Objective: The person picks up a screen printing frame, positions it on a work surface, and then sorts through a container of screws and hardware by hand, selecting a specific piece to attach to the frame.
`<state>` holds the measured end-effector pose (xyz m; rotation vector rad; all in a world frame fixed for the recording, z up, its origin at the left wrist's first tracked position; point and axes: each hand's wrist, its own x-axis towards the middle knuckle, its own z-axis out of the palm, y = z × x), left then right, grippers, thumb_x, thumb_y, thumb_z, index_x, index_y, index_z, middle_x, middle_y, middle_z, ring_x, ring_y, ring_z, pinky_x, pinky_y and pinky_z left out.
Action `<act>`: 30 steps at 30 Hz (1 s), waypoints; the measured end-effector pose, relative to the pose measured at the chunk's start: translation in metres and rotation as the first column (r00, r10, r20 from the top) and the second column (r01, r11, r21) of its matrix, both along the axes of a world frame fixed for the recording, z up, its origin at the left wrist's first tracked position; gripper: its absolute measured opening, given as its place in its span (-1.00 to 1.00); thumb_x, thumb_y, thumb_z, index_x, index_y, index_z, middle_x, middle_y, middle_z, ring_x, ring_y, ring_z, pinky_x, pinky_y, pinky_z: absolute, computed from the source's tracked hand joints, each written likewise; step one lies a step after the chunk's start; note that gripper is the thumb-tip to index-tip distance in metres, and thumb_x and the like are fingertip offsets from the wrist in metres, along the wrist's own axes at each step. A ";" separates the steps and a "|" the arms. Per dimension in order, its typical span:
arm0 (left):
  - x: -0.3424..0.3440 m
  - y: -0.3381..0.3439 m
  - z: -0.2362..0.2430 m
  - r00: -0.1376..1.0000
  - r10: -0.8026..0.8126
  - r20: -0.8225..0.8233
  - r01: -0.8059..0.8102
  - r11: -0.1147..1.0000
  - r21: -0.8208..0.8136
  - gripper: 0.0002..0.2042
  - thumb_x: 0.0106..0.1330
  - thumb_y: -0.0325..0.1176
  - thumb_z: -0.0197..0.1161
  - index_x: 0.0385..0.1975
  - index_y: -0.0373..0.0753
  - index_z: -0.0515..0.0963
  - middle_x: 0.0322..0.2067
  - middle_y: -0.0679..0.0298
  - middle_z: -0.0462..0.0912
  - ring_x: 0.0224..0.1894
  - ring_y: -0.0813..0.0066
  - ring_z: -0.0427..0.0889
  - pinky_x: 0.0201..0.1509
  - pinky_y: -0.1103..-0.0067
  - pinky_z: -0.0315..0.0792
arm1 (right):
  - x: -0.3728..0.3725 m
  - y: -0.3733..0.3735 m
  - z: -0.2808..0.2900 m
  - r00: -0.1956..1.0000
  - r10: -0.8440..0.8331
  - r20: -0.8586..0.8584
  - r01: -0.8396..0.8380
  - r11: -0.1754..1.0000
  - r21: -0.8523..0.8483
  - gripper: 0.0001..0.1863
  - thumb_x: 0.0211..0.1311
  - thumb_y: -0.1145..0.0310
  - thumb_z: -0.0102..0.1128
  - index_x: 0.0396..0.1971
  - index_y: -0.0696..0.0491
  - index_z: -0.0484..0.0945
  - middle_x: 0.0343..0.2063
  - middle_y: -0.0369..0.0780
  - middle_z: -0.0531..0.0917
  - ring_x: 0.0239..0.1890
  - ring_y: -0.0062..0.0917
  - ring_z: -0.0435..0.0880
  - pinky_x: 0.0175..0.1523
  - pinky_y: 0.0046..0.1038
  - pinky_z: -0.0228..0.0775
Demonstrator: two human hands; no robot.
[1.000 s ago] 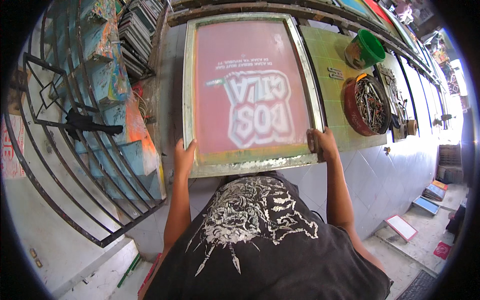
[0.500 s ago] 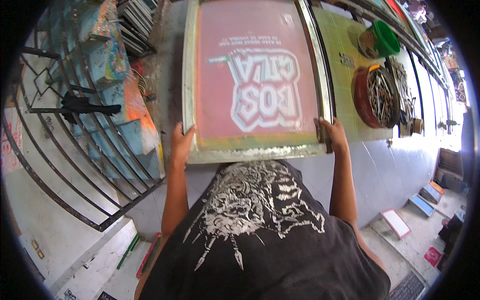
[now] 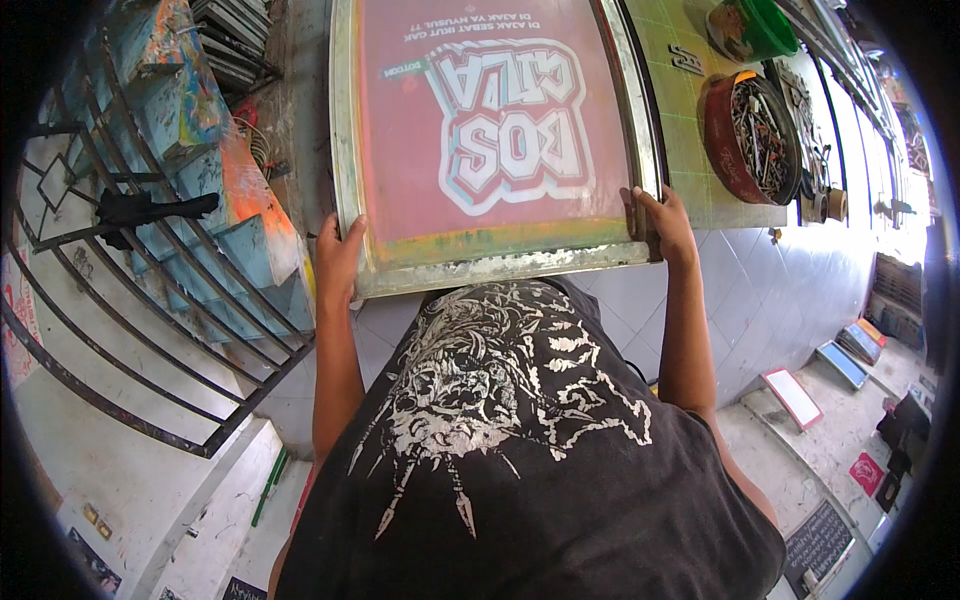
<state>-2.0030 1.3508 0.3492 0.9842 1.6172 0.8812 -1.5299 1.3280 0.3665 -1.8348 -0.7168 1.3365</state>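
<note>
**Grey tiles [image 3: 740,290] beneath a green-topped counter [image 3: 680,150], a lettered screen [image 3: 490,145] held alongside**

Reddish mesh [image 3: 400,170] fills the screen's worn, silvery frame [image 3: 500,268], held before the person's body; its far end passes out of view, and whether it rests on anything cannot be told. On the mesh are 2 rows of large outlined block letters [image 3: 515,160], upside down to the person, a small green label [image 3: 402,68] and 2 lines of small capitals [image 3: 470,25].

Left hand [image 3: 338,258] and right hand [image 3: 672,228] each grasp a side rail near the closer corners, thumbs on top.

Just below is a black shirt [image 3: 600,520] with a white print. To the right, the counter carries a red tin [image 3: 730,170] with pale script, packed with slim pieces, and a green tub [image 3: 775,25]. To the left, black cloth [image 3: 155,210] hangs on a dark metal grille [image 3: 225,420]; a sheet [image 3: 20,320] at the far edge bears red lettering, mostly cut off. White handwriting-like lines cover a dark board [image 3: 820,545] at lower right, too small to read.
</note>
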 end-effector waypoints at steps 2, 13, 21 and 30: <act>-0.001 0.000 -0.002 1.000 0.006 -0.022 -0.006 1.000 -0.011 -0.68 0.25 -0.33 0.23 -0.09 -0.39 0.46 -0.23 0.22 0.58 -0.23 0.53 0.51 -0.11 0.57 0.38 | 0.004 -0.001 -0.001 0.999 0.025 -0.022 -0.025 1.000 -0.010 -0.67 0.16 0.30 0.25 -0.20 0.22 0.47 -0.51 -0.22 0.58 -0.61 -0.57 0.53 -0.54 -0.51 0.39; -0.003 -0.007 -0.002 0.998 0.007 0.055 -0.006 1.000 -0.022 -0.68 0.25 -0.37 0.21 -0.07 -0.42 0.45 -0.22 0.20 0.58 -0.22 0.52 0.53 -0.09 0.58 0.39 | -0.007 -0.013 0.008 0.999 -0.020 -0.043 0.019 0.999 -0.034 -0.71 0.20 0.30 0.23 -0.20 0.16 0.43 -0.53 -0.24 0.58 -0.62 -0.57 0.55 -0.60 -0.49 0.43; -0.004 -0.009 -0.001 0.999 -0.015 0.036 0.016 0.999 -0.041 -0.67 0.27 -0.37 0.20 -0.05 -0.42 0.44 -0.21 0.20 0.58 -0.21 0.53 0.52 -0.08 0.59 0.38 | -0.003 -0.019 0.002 0.998 0.012 -0.066 -0.012 1.000 0.003 -0.71 0.20 0.30 0.24 -0.20 0.15 0.43 -0.52 -0.26 0.59 -0.61 -0.59 0.56 -0.55 -0.54 0.43; -0.003 -0.008 -0.002 0.997 -0.018 0.068 0.021 0.999 -0.036 -0.69 0.27 -0.35 0.19 -0.07 -0.42 0.44 -0.22 0.21 0.57 -0.22 0.54 0.51 -0.08 0.59 0.38 | -0.005 -0.021 0.002 0.999 -0.009 -0.036 0.009 1.000 0.004 -0.71 0.18 0.29 0.25 -0.21 0.14 0.43 -0.55 -0.26 0.57 -0.62 -0.59 0.55 -0.58 -0.52 0.42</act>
